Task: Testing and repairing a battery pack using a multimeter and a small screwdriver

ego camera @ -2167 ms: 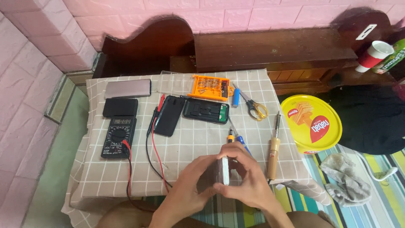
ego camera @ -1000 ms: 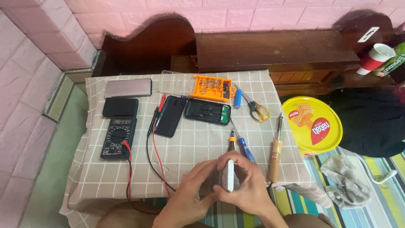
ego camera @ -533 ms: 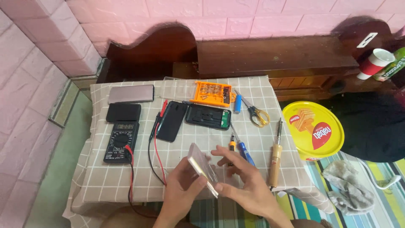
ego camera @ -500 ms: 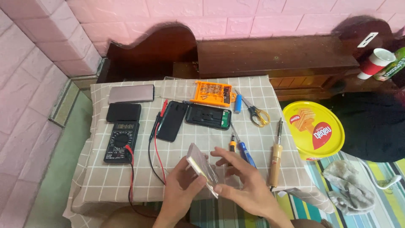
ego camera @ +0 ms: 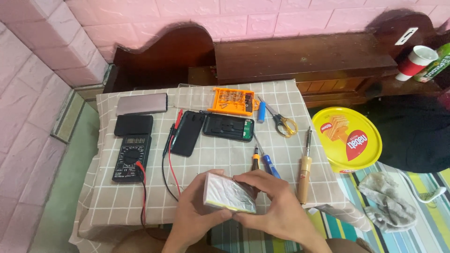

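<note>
Both hands hold one flat silvery battery pack point(ego camera: 229, 193) low over the near edge of the tabletop point(ego camera: 225, 161), its foil face turned up toward the camera. The left hand point(ego camera: 199, 213) has its grip closed on the pack's left end, fingers wrapped under and thumb along the side; the right hand point(ego camera: 274, 206) is closed over the right end, fingertips pressing the top edge. As far as the view shows, the work sits somewhere in the middle: the pack is out and in hand, while a black phone point(ego camera: 187, 132) and a black back frame point(ego camera: 228, 127) lie apart, unassembled, farther back. A multimeter point(ego camera: 130, 157) with red and black leads lies to the left, two small screwdrivers point(ego camera: 262, 161) and a wooden-handled soldering iron point(ego camera: 304, 168) just right of the hands. Open cloth lies between the hands and the phone parts, enough to set the pack down; the leads trail near the left wrist, and the near edge of the tabletop lies right under the hands.
</note>
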